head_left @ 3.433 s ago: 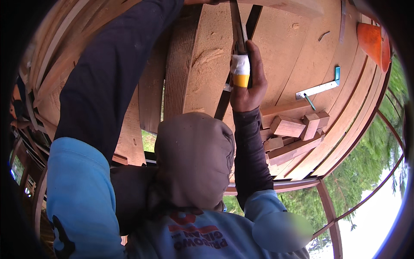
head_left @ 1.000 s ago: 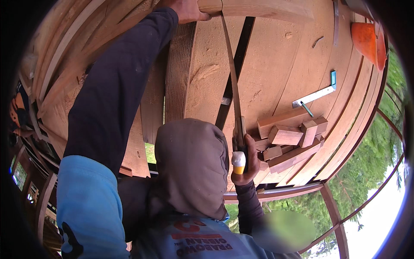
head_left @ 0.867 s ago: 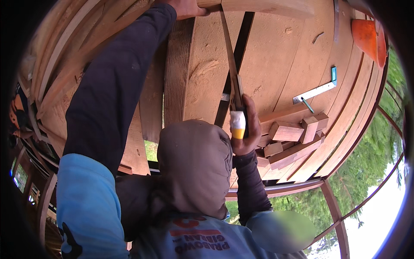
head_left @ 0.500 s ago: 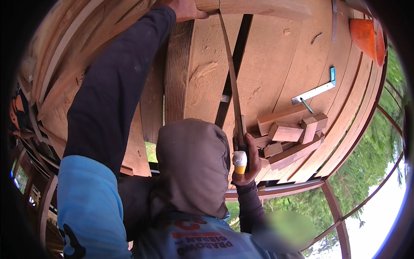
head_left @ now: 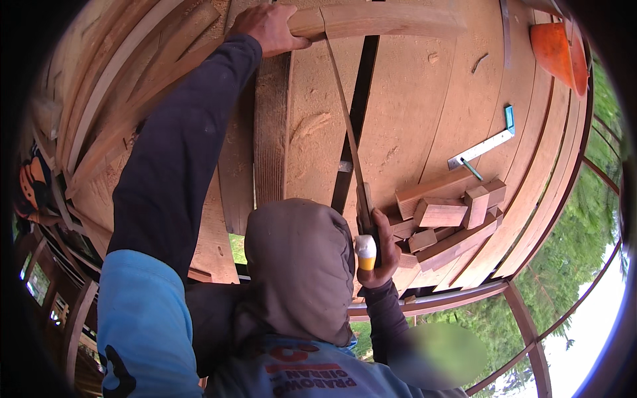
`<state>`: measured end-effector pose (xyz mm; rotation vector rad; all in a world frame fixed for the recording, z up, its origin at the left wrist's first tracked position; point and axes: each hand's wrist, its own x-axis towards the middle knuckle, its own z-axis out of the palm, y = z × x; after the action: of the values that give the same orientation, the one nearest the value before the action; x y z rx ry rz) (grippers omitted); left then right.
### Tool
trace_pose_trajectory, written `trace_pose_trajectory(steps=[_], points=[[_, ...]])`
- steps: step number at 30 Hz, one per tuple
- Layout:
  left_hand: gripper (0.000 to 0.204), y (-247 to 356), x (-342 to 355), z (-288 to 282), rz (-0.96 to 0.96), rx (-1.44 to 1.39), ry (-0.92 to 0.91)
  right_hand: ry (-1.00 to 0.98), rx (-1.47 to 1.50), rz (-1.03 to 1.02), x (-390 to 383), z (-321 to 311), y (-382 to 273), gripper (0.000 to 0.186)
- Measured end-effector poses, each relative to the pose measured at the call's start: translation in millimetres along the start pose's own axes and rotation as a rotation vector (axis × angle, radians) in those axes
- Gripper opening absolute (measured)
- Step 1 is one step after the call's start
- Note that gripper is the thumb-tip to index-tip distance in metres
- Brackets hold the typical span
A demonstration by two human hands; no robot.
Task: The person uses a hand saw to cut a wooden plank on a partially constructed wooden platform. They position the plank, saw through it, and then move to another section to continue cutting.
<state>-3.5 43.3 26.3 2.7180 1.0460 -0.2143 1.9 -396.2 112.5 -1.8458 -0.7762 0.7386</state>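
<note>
My left hand (head_left: 269, 26) reaches up and presses on the end of a light wooden batten (head_left: 391, 20) that lies across the plank deck (head_left: 411, 113). My right hand (head_left: 379, 251) is closed on the white and yellow handle (head_left: 365, 251) of a handsaw. Its thin blade (head_left: 345, 132) runs up from the handle to the batten, meeting it just right of my left hand. A brown hood (head_left: 298, 265) and blue clothing fill the lower middle of the view.
A heap of short wood offcuts (head_left: 451, 212) lies right of the saw handle. A metal try square (head_left: 481, 147) rests beyond it, and an orange object (head_left: 554, 50) sits at the upper right. A dark gap (head_left: 358, 113) splits the planks. Greenery (head_left: 584, 265) lies past the deck edge.
The saw has gone back and forth: my right hand was high along the blade line 0.9 s ago, then drew back low. My left hand stays on the batten.
</note>
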Motion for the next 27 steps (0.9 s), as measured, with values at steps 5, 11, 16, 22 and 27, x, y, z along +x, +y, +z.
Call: trace_pose_trajectory(steps=[5, 11, 16, 22, 27], points=[[0.063, 6, 11, 16, 0.051, -0.028, 0.054, 0.085, 0.079, -0.193, 173, 73, 25, 0.058], [0.065, -13, 15, 3, 0.014, -0.031, 0.011, 0.009, 0.000, -0.058, 23, 15, 8, 0.059], [0.065, -12, 11, 8, 0.028, -0.029, 0.026, 0.048, 0.074, -0.044, 72, 36, 22, 0.058], [0.065, -11, 6, 18, 0.063, -0.019, 0.019, -0.011, 0.142, -0.083, 153, 68, 27, 0.064], [0.075, -16, 10, 6, 0.022, -0.055, -0.071, -0.003, 0.082, -0.056, 10, 5, 20, 0.063]])
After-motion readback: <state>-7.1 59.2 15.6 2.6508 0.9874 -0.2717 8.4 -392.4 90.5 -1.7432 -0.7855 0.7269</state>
